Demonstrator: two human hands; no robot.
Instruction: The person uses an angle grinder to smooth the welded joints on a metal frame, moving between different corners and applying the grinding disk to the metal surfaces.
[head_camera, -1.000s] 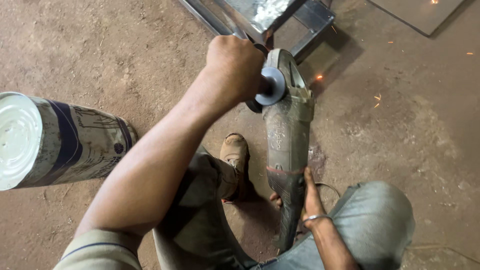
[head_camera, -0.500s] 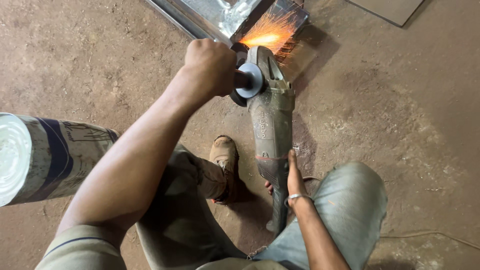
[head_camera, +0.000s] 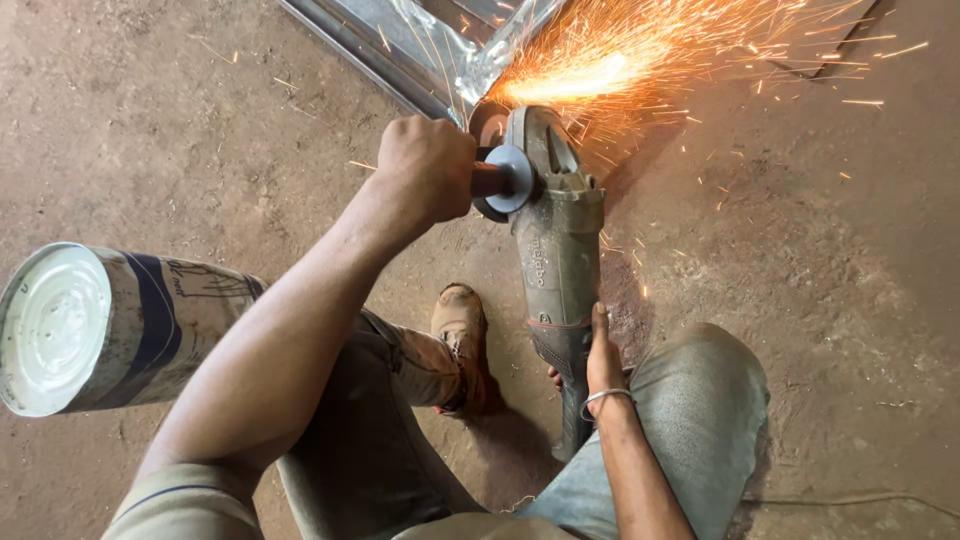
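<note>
The angle grinder (head_camera: 553, 250) is held low over the dirt floor (head_camera: 820, 280), between the person's knees and the metal frame (head_camera: 420, 55) at the top of the view, its disc (head_camera: 490, 120) pressed to the frame's edge, where a wide fan of orange sparks (head_camera: 640, 60) is thrown up and to the right. The grinder's body is a worn grey-green, dusty and scuffed, with a dark ribbed rear grip and a grey side handle (head_camera: 500, 180) set out to the left near the head. That side handle is gripped in a closed fist by the left hand (head_camera: 428, 165); the rear grip is wrapped by the right hand (head_camera: 600, 355), a thin bangle seen at its wrist. Should the disc be tilted or jammed in the edge, a kickback toward the legs could be caused, and the bare hands and forearms would be exposed. The sparks are judged a hazard to anything flammable on that side, though nothing of the kind is seen there. A worn brown shoe (head_camera: 462, 340) is planted just left of the grinder's body, close enough to be struck if control were lost. A large cylindrical tin (head_camera: 110, 325) lies on its side well to the left.
</note>
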